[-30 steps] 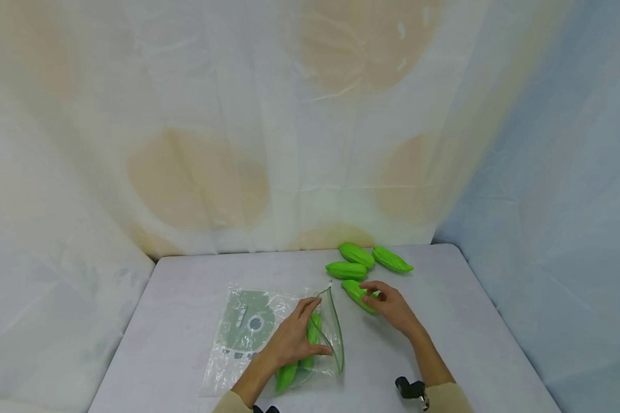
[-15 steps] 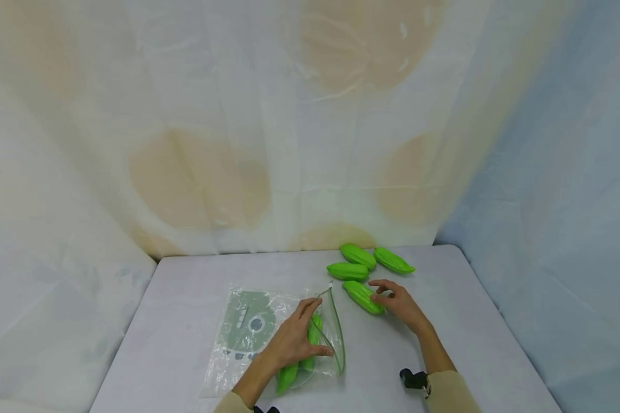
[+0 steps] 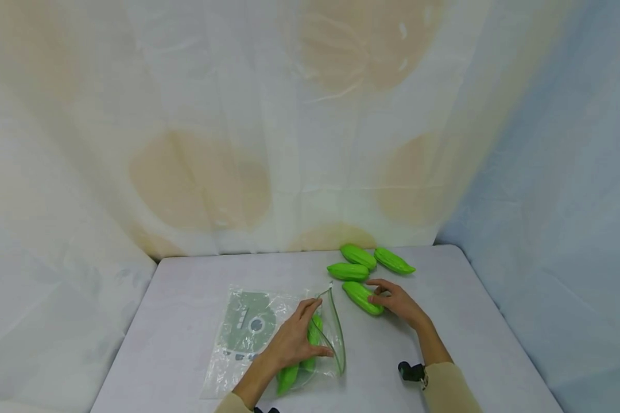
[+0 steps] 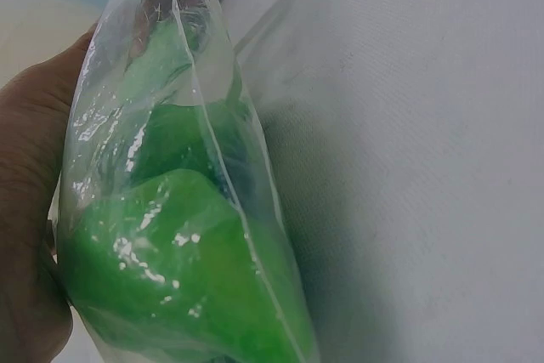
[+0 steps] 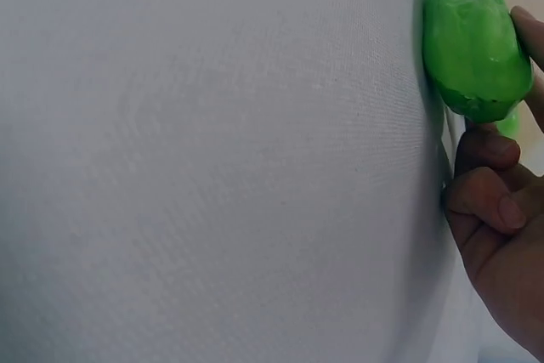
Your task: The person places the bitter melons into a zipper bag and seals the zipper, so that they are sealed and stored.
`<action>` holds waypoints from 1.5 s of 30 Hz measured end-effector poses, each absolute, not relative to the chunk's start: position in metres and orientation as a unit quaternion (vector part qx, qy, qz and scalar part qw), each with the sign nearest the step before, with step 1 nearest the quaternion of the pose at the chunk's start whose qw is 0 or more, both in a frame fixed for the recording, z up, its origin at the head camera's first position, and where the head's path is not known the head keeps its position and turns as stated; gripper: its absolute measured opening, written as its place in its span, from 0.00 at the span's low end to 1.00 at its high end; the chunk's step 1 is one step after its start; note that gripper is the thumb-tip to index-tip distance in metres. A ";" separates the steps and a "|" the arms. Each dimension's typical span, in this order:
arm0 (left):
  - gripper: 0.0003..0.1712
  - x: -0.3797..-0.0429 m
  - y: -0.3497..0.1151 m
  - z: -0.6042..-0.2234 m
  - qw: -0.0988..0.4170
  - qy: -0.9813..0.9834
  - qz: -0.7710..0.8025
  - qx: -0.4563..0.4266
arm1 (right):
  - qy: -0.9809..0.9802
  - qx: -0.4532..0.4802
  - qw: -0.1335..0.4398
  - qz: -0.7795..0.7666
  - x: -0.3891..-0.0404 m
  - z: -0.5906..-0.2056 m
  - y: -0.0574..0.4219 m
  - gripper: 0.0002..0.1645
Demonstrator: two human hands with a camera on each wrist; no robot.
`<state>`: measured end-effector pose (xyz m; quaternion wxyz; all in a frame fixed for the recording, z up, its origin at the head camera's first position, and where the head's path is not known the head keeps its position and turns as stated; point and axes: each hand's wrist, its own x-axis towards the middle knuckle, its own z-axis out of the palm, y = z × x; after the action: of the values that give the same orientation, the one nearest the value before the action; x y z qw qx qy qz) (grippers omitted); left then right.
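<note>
A clear plastic zip bag (image 3: 222, 358) lies on the table, with green ridged gourds (image 3: 287, 378) resembling bitter melons inside. My left hand (image 3: 289, 338) holds it near the gaping green-edged mouth (image 3: 339, 338), thumb and fingers spread apart. In the left wrist view, the gourds (image 4: 187, 269) show through the plastic beside that hand (image 4: 30, 167). My right hand (image 3: 399, 303) is at a loose gourd (image 3: 359, 297), the thumb against it and other fingers bent. The right wrist view shows this gourd (image 5: 476, 48) by the hand (image 5: 501, 218); a firm grip is not visible.
Several other gourds (image 3: 347, 271) lie loose toward the table's back edge. The pale table (image 3: 181, 310) meets hanging cloth (image 3: 279, 143) at the back and both sides. A black device (image 3: 411, 371) sits at the right wrist.
My right hand first drew back to the right from over the loose gourd, then came slightly left again. The left hand and bag have stayed nearly still.
</note>
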<state>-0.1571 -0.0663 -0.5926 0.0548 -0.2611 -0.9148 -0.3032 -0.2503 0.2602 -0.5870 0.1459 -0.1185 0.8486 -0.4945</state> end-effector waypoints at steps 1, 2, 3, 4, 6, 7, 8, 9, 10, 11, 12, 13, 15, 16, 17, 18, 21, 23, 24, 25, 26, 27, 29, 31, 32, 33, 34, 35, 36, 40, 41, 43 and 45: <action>0.70 -0.157 -0.066 -0.592 0.055 -0.915 -0.304 -0.261 | 0.848 -0.121 0.148 -0.493 -0.250 -0.586 0.260 0.33; 0.70 -0.157 -0.066 -0.592 0.055 -0.914 -0.304 -0.261 | 0.848 -0.124 0.150 -0.492 -0.250 -0.585 0.259 0.33; 0.70 -0.157 -0.066 -0.592 0.054 -0.915 -0.304 -0.261 | 0.848 -0.126 0.153 -0.492 -0.250 -0.585 0.259 0.33; 0.70 -0.157 -0.066 -0.592 0.053 -0.915 -0.304 -0.260 | 0.847 -0.125 0.155 -0.493 -0.249 -0.584 0.258 0.33; 0.70 -0.157 -0.066 -0.592 0.052 -0.915 -0.304 -0.259 | 0.846 -0.121 0.158 -0.494 -0.249 -0.584 0.258 0.33; 0.70 -0.157 -0.066 -0.592 0.051 -0.916 -0.303 -0.258 | 0.846 -0.116 0.161 -0.495 -0.249 -0.585 0.257 0.32; 0.70 -0.158 -0.066 -0.592 0.050 -0.916 -0.302 -0.257 | 0.846 -0.113 0.163 -0.496 -0.250 -0.585 0.257 0.32; 0.70 -0.158 -0.066 -0.593 0.049 -0.917 -0.301 -0.256 | 0.846 -0.110 0.165 -0.496 -0.250 -0.586 0.257 0.32; 0.70 -0.158 -0.066 -0.593 0.049 -0.918 -0.301 -0.255 | 0.845 -0.107 0.166 -0.497 -0.250 -0.586 0.257 0.32; 0.70 -0.158 -0.066 -0.593 0.048 -0.918 -0.300 -0.255 | 0.845 -0.105 0.168 -0.497 -0.250 -0.586 0.257 0.32; 0.70 -0.158 -0.066 -0.593 0.048 -0.918 -0.300 -0.255 | 0.844 -0.104 0.169 -0.498 -0.250 -0.587 0.257 0.31; 0.70 -0.158 -0.066 -0.593 0.048 -0.918 -0.301 -0.255 | 0.844 -0.104 0.170 -0.497 -0.250 -0.586 0.257 0.31; 0.69 -0.157 -0.067 -0.593 0.050 -0.917 -0.301 -0.257 | 0.845 -0.103 0.171 -0.497 -0.249 -0.586 0.256 0.31; 0.69 -0.157 -0.067 -0.593 0.051 -0.917 -0.301 -0.257 | 0.845 -0.103 0.171 -0.496 -0.249 -0.586 0.256 0.31; 0.69 -0.157 -0.067 -0.593 0.052 -0.917 -0.301 -0.258 | 0.847 -0.103 0.169 -0.493 -0.249 -0.586 0.256 0.30; 0.69 -0.158 -0.067 -0.593 0.053 -0.916 -0.301 -0.259 | 0.849 -0.103 0.168 -0.491 -0.249 -0.586 0.256 0.30; 0.70 -0.158 -0.067 -0.593 0.055 -0.916 -0.300 -0.260 | 0.854 -0.102 0.162 -0.483 -0.249 -0.587 0.255 0.29; 0.70 -0.159 -0.067 -0.593 0.056 -0.916 -0.299 -0.260 | 0.856 -0.103 0.159 -0.481 -0.248 -0.586 0.255 0.29; 0.70 -0.159 -0.067 -0.593 0.056 -0.916 -0.299 -0.260 | 0.856 -0.103 0.158 -0.481 -0.247 -0.586 0.254 0.29; 0.70 -0.159 -0.067 -0.593 0.055 -0.917 -0.299 -0.260 | 0.856 -0.102 0.157 -0.482 -0.247 -0.586 0.255 0.29; 0.70 -0.159 -0.067 -0.593 0.055 -0.916 -0.299 -0.261 | 0.855 -0.102 0.157 -0.484 -0.248 -0.586 0.255 0.29; 0.70 -0.159 -0.066 -0.593 0.055 -0.917 -0.299 -0.260 | 0.854 -0.102 0.157 -0.485 -0.247 -0.586 0.256 0.29; 0.70 -0.159 -0.066 -0.593 0.053 -0.917 -0.299 -0.260 | 0.853 -0.104 0.156 -0.487 -0.247 -0.586 0.257 0.30; 0.70 -0.159 -0.066 -0.592 0.050 -0.917 -0.300 -0.259 | 0.853 -0.104 0.156 -0.487 -0.247 -0.586 0.258 0.31; 0.70 -0.158 -0.066 -0.592 0.049 -0.917 -0.301 -0.259 | 0.853 -0.104 0.156 -0.487 -0.247 -0.586 0.258 0.31; 0.70 -0.158 -0.066 -0.592 0.047 -0.917 -0.301 -0.258 | 0.853 -0.103 0.156 -0.486 -0.247 -0.585 0.258 0.31; 0.70 -0.158 -0.066 -0.591 0.046 -0.917 -0.301 -0.257 | 0.854 -0.103 0.157 -0.486 -0.247 -0.585 0.259 0.31; 0.70 -0.158 -0.066 -0.591 0.046 -0.917 -0.302 -0.257 | 0.855 -0.102 0.157 -0.484 -0.247 -0.585 0.259 0.31; 0.70 -0.158 -0.066 -0.591 0.045 -0.917 -0.302 -0.256 | 0.855 -0.103 0.157 -0.483 -0.246 -0.585 0.260 0.31; 0.70 -0.157 -0.065 -0.591 0.044 -0.917 -0.302 -0.255 | 0.855 -0.101 0.157 -0.485 -0.246 -0.587 0.261 0.31; 0.70 -0.157 -0.065 -0.591 0.045 -0.917 -0.302 -0.255 | 0.854 -0.101 0.156 -0.486 -0.246 -0.587 0.261 0.31; 0.70 -0.157 -0.065 -0.591 0.045 -0.917 -0.303 -0.255 | 0.852 -0.098 0.156 -0.490 -0.245 -0.589 0.261 0.31; 0.70 -0.157 -0.065 -0.591 0.045 -0.917 -0.303 -0.254 | 0.850 -0.098 0.157 -0.493 -0.245 -0.590 0.261 0.31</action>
<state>-0.1565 -0.0652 -0.5909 0.0454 -0.2543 -0.9174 -0.3029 -0.2448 0.2609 -0.5896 0.1571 -0.0983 0.8499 -0.4933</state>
